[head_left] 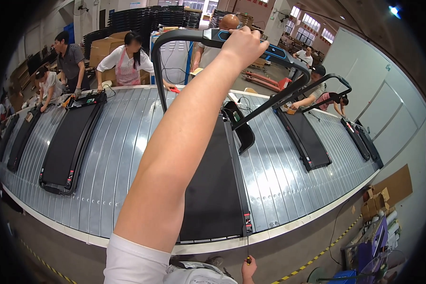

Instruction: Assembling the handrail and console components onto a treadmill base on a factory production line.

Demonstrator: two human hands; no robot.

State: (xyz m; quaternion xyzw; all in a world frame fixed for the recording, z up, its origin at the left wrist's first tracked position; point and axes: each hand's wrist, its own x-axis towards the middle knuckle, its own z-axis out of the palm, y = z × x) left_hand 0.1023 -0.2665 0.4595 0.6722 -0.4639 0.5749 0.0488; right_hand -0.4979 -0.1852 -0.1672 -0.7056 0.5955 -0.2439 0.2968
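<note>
My left arm reaches across the belt of a black treadmill [217, 189] that lies on the metal slat conveyor. At the far end, my left hand [244, 46] is closed over the top of the treadmill console [277, 53], a dark bar with blue-edged panels between two raised uprights. Low in view, by the treadmill's near right corner, my right hand [248, 270] grips a screwdriver [248, 260] with a yellow and black handle. Its thin shaft points up to the corner end cap [247, 222], which carries red and white labels; whether the tip is seated cannot be seen.
More treadmills lie along the conveyor [123, 165], one to the left [73, 142] and one to the right [305, 137]. Several people work along the far side; one hand there is near a red tool [174, 90]. Cartons [376, 203] and a purple cart [371, 246] stand at lower right.
</note>
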